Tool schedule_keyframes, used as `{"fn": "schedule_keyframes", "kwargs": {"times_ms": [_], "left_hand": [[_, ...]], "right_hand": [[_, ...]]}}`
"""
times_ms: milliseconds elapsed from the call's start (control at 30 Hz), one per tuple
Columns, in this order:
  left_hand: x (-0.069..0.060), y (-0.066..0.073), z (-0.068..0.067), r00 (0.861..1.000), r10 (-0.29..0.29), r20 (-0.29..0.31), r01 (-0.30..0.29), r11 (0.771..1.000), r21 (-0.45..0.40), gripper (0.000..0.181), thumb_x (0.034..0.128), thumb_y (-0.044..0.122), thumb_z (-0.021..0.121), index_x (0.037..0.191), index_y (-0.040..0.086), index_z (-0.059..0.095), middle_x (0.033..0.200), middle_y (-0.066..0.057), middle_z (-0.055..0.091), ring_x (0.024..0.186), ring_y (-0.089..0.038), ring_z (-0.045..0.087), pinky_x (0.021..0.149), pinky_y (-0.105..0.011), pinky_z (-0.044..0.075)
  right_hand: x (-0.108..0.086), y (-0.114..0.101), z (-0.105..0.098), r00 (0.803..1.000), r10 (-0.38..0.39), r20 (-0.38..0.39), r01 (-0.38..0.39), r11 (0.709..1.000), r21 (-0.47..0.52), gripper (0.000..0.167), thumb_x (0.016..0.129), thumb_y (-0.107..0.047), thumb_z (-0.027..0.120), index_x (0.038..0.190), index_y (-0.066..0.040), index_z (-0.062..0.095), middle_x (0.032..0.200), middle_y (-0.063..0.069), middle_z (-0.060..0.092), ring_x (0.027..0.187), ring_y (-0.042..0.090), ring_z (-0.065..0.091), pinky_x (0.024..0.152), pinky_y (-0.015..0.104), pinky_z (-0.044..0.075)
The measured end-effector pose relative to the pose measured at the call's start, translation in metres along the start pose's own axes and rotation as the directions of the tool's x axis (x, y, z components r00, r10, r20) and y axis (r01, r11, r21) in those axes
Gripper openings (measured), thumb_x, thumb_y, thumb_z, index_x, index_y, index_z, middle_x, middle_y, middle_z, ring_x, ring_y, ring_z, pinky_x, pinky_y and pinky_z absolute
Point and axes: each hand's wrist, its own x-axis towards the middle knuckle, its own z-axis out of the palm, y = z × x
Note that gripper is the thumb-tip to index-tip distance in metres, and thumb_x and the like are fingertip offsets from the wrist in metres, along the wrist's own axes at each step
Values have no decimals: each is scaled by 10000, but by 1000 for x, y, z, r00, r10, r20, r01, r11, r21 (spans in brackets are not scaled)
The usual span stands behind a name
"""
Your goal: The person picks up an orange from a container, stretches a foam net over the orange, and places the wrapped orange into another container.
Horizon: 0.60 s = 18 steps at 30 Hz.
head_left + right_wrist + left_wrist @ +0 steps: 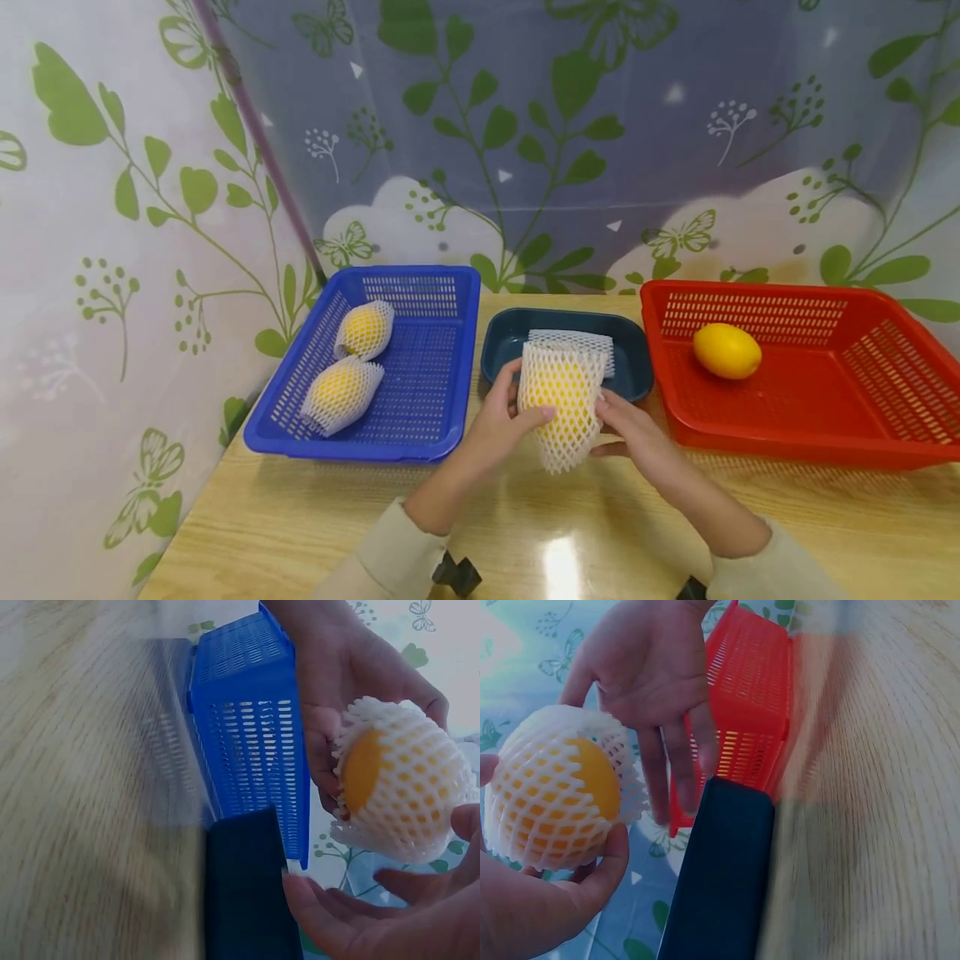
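My left hand grips a yellow oval fruit inside a white foam net sleeve, its thumb across the front. The net's loose end hangs below the fruit, and in the left wrist view part of the yellow skin shows through an opening. At the net's right side is my right hand, fingers loosely extended and not wrapped round it. The right wrist view has its thumb and fingers spread beside the net; whether they touch it, I cannot tell. Behind both hands, a dark teal tray holds white foam nets.
A blue basket on the left contains two netted yellow fruits. On the right, a red basket contains one bare yellow fruit. The wooden table meets a leaf-patterned curtain behind.
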Motion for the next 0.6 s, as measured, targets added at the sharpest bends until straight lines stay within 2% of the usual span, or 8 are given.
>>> {"fn": "schedule_keyframes", "kwargs": {"times_ms": [67, 133, 233, 300, 433, 600], "left_hand": [[0, 0, -1, 1000, -12, 0, 12, 1000, -12, 674, 897, 146, 617, 1470, 66, 270, 1197, -227, 585, 980, -177, 606, 875, -339, 515], [0, -1, -2, 999, -35, 16, 36, 999, -37, 669, 890, 145, 610, 1466, 71, 277, 1185, -225, 591, 954, -154, 604, 851, -319, 514], [-2, -1, -1, 997, -62, 55, 65, 995, -71, 663, 889, 136, 598, 1463, 76, 273, 1173, -209, 595, 945, -142, 607, 838, -317, 512], [-3, -1, 0, 994, -79, 78, 85, 992, -88, 657, 890, 138, 592, 1461, 84, 271, 1180, -189, 593, 960, -138, 605, 859, -329, 505], [-5, 0, 2, 989, -118, 89, 128, 986, -110, 635, 910, 175, 581, 1462, 107, 275, 1202, -176, 592, 982, -148, 616, 918, -375, 500], [-5, -2, 3, 983, -164, 84, 173, 978, -112, 642, 937, 188, 608, 1474, 113, 265, 1222, -183, 590, 988, -182, 626, 907, -384, 510]], "right_hand": [[0, -3, 0, 999, -27, -38, 26, 999, -32, 565, 1051, -308, 392, 1498, 16, 271, 1437, 239, 423, 1210, 314, 517, 936, 341, 514], [-1, -6, 0, 997, -45, -63, 44, 999, -17, 568, 1045, -286, 418, 1506, 4, 259, 1480, 233, 376, 1240, 316, 494, 956, 278, 489], [-3, -10, -1, 997, -49, -53, 50, 999, 18, 573, 1046, -294, 412, 1512, -4, 248, 1506, 218, 341, 1249, 277, 480, 951, 227, 474], [-4, -12, -1, 998, -46, -43, 46, 999, 14, 591, 1038, -314, 427, 1507, 1, 255, 1498, 217, 355, 1238, 272, 478, 949, 245, 480], [-6, -11, -1, 998, -51, -39, 49, 997, -63, 693, 981, -375, 547, 1495, 3, 275, 1459, 231, 410, 1222, 312, 491, 954, 328, 500], [-4, -5, 0, 998, -37, -60, 31, 995, -95, 682, 930, -325, 647, 1459, -19, 344, 1369, 210, 502, 1107, 310, 555, 893, 272, 514]]}}
